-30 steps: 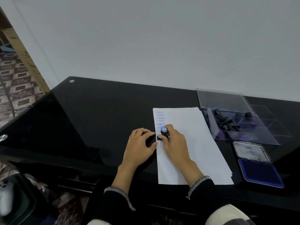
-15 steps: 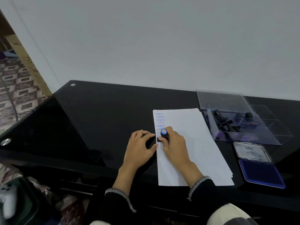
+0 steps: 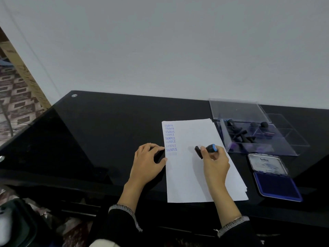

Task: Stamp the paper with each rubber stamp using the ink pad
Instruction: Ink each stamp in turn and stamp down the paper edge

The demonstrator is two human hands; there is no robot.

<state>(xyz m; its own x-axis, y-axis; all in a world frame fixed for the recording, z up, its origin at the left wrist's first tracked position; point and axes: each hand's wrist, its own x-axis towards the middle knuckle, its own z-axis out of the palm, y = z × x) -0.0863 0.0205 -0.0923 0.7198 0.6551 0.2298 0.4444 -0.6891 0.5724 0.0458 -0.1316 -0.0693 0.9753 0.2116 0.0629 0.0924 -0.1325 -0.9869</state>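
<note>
On the black table (image 3: 106, 122) lie the paper (image 3: 195, 175), a clear box (image 3: 258, 138) and the ink pad (image 3: 277, 186); left hand (image 3: 147, 164) rests relaxed at the paper's edge; right hand (image 3: 215, 163) grips the stamp (image 3: 206, 150) above the paper, lying sideways, face pointing left

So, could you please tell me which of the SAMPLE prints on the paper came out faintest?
The lowest print, just beneath the bold bottom SAMPLE beside the left hand; it is barely legible, while those above read clearly.
</note>
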